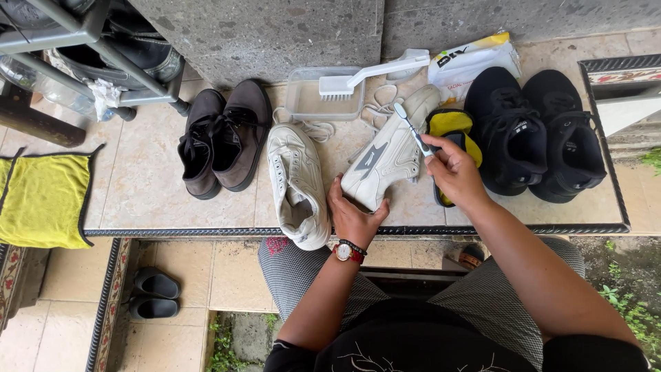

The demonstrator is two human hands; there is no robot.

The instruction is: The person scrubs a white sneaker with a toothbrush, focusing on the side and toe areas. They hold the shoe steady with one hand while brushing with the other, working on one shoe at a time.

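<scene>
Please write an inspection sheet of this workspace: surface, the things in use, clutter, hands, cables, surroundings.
Surface: beige tiled ledge, with a patterned border.
Things in use: white sneaker tipped on its side; toothbrush laid against it.
Clutter: second white sneaker, brown shoes, black sneakers, yellow insole, scrub brush across a clear tub, detergent pouch, loose white laces.
Hands: left hand steadies the white sneaker; right hand grips the toothbrush.
Cables: nothing seen.
Surroundings: yellow cloth, black sandals, stone wall, metal rack.
</scene>
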